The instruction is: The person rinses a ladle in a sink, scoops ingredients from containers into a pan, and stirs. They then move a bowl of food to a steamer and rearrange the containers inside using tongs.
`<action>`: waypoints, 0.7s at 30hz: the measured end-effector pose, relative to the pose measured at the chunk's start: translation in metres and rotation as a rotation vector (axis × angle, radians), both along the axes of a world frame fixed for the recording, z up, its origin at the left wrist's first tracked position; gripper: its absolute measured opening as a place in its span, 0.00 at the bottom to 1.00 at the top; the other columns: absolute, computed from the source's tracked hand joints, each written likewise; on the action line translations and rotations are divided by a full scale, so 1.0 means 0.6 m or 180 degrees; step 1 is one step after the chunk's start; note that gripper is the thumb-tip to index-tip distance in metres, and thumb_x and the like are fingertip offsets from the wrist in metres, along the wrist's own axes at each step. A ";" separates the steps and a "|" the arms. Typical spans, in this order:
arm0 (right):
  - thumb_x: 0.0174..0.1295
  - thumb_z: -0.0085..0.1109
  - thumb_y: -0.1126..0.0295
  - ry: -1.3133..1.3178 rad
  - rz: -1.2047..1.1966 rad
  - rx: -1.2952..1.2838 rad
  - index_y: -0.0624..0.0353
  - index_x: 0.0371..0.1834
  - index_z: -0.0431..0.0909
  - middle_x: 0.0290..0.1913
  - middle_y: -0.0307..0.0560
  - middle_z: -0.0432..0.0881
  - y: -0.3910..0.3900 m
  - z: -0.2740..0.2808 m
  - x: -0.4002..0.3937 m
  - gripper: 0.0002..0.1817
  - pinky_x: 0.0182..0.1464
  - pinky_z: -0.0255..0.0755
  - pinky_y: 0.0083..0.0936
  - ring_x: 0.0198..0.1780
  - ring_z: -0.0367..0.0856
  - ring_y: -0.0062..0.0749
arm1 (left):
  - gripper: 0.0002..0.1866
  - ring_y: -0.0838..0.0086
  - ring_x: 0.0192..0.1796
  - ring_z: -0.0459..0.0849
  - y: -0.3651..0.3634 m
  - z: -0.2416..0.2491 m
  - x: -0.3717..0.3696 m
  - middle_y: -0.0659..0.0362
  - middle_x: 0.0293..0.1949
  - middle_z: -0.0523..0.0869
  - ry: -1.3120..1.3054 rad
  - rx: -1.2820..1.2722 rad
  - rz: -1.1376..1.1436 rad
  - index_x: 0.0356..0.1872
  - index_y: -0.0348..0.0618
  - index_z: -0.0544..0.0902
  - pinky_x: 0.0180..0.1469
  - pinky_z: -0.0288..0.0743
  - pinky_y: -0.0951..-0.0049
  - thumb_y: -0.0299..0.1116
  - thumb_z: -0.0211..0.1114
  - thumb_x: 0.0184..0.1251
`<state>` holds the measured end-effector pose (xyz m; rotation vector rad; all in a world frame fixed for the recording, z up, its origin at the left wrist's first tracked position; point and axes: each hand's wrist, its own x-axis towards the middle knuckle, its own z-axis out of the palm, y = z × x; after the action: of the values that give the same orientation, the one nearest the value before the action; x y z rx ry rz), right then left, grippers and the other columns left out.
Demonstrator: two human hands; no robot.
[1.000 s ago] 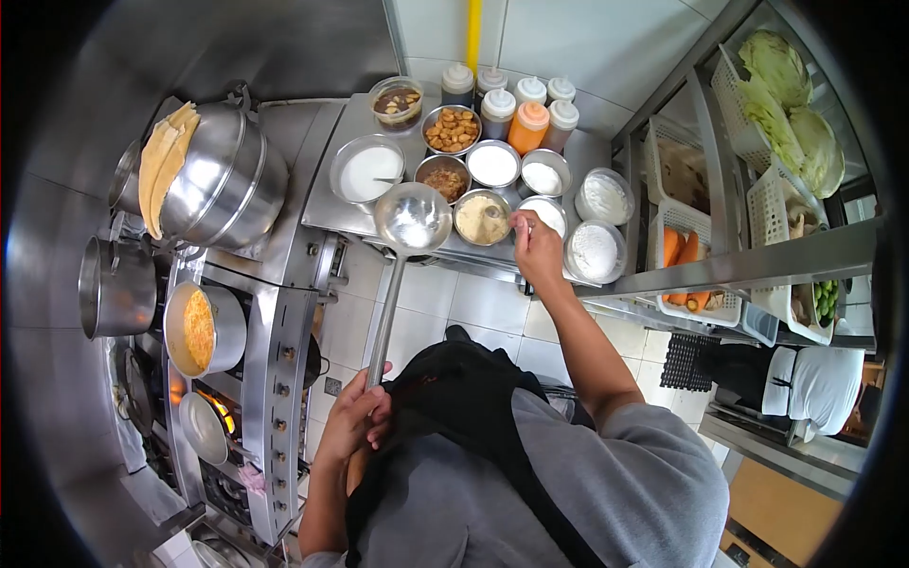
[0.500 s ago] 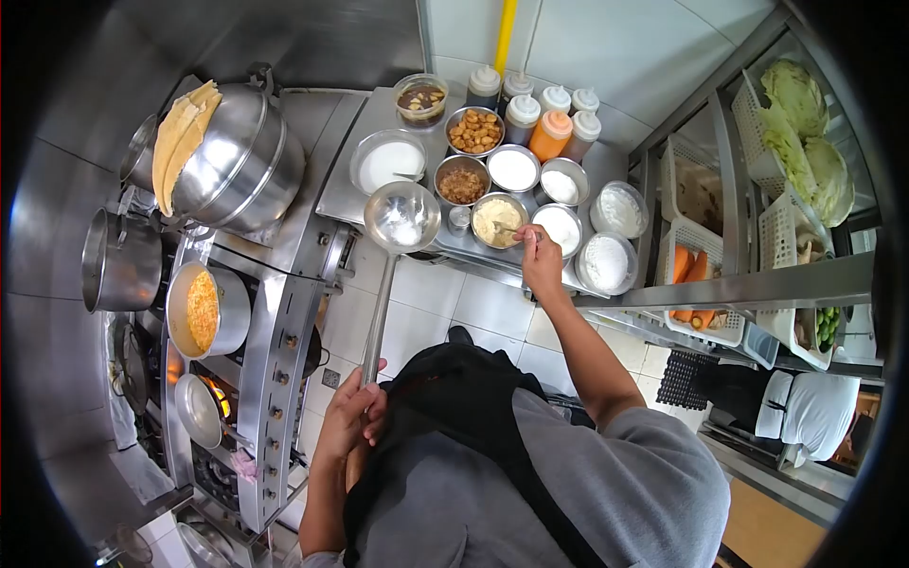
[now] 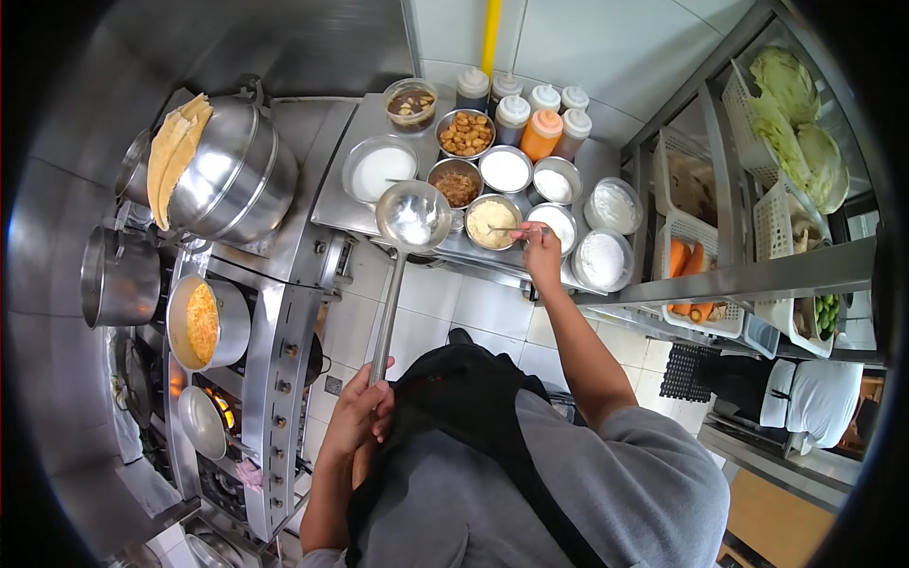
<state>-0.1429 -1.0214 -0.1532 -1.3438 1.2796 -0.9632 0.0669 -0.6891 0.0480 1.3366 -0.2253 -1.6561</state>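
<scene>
Steel ladle [image 3: 390, 312], round cup and long straight handle: your left hand [image 3: 355, 415] has it gripped, cup by the surface [image 3: 329, 210] edge. Your right hand [image 3: 542, 251] is pinching a skinny metal spoon [image 3: 514, 229], tip at grainy pale-yellow powder [image 3: 487, 214] in a round bowl [image 3: 495, 249] on that surface.

The left grip [image 3: 360, 409] curls closed; the right grip [image 3: 543, 256] pinches, arm [image 3: 592, 350] outstretched.
</scene>
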 end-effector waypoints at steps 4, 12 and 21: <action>0.78 0.41 0.65 0.0034 0.0110 0.0100 0.63 0.44 0.79 0.35 0.47 0.90 0.001 0.002 -0.004 0.17 0.44 0.73 0.26 0.33 0.80 0.26 | 0.23 0.80 0.15 0.65 0.001 0.003 0.000 0.63 0.24 0.70 -0.0028 -0.0006 -0.0020 0.69 0.43 0.65 0.17 0.65 0.78 0.36 0.54 0.77; 0.79 0.43 0.62 -0.0580 0.0036 0.0306 0.59 0.45 0.78 0.37 0.44 0.90 -0.009 0.051 -0.030 0.15 0.18 0.59 0.17 0.15 0.62 0.14 | 0.23 0.81 0.16 0.67 0.008 0.008 0.001 0.64 0.23 0.70 -0.0337 0.0094 -0.0165 0.69 0.44 0.66 0.17 0.64 0.78 0.36 0.55 0.76; 0.77 0.47 0.67 0.0950 0.0321 -0.1569 0.62 0.43 0.81 0.35 0.50 0.89 0.020 0.155 0.045 0.13 0.39 0.78 0.35 0.33 0.88 0.43 | 0.22 0.81 0.16 0.67 -0.001 0.006 -0.006 0.65 0.22 0.70 -0.0474 0.0222 -0.0401 0.67 0.45 0.67 0.18 0.64 0.78 0.35 0.54 0.76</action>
<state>-0.1156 -1.0095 -0.0599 -1.9751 1.2189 -1.0782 0.0634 -0.6896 0.0514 1.5274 -0.3486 -1.6826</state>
